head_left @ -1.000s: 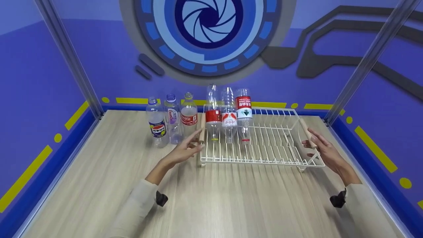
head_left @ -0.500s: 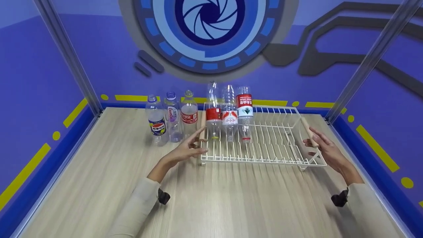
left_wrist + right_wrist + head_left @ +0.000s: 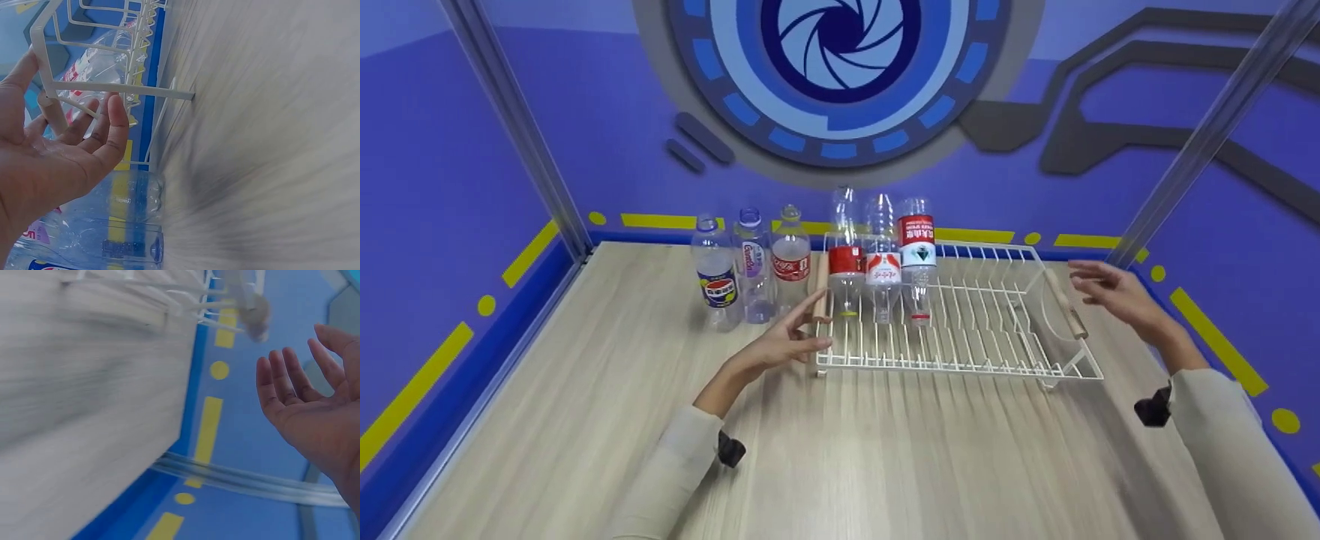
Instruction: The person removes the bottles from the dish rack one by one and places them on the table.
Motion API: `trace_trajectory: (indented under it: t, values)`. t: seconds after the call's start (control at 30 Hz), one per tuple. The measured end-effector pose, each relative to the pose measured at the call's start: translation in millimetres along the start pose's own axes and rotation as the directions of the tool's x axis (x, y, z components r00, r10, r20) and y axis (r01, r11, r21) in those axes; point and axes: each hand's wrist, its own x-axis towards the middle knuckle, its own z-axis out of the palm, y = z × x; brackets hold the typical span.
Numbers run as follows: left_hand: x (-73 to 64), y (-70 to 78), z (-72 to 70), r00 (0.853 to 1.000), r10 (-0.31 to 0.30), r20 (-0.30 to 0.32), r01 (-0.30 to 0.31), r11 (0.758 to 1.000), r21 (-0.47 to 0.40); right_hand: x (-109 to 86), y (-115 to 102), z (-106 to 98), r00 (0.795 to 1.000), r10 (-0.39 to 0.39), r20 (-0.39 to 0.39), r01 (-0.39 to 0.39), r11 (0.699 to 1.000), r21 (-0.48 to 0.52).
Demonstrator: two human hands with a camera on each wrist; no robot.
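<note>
A white wire dish rack [image 3: 960, 367] with wooden handles stands on the table. Three clear plastic bottles lean neck down in its left part: one with a red label [image 3: 846, 259], one with a white and red label [image 3: 883, 268], one with a red and white label [image 3: 917, 240]. My left hand [image 3: 776, 345] rests at the rack's left end, thumb by the front corner and relaxed fingers beside the wooden handle [image 3: 53, 115]. Off the right handle [image 3: 1065, 304], my right hand [image 3: 1121, 300] hangs in the air, fingers loosely bent and holding nothing; the right wrist view shows its palm [image 3: 320, 416].
Left of the rack stand three upright uncapped bottles: a blue-labelled one [image 3: 718, 289], a purple-labelled one [image 3: 752, 259] and a red-labelled one [image 3: 791, 266]. Blue-purple panels [image 3: 607, 135] enclose the wooden table [image 3: 885, 457] at the back and sides.
My right hand has come away from the right handle, moving up and to the right. The left hand stays at the rack's left end; rack and bottles keep their places.
</note>
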Motion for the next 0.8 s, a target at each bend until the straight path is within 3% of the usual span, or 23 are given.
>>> trace_trajectory:
  t: [0.27,0.8]
  values:
    - [2.3,1.7,1.5,1.0,0.004,0.005,-0.004,1.0,0.003,42.5,-42,12,0.994,0.008,0.11,0.001,0.996,-0.085]
    - [-1.0,-1.8,2.7,0.999,-0.031,-0.004,0.032,0.999,0.008,83.6,-61,80,0.951,0.068,0.302,-0.032,0.992,-0.123]
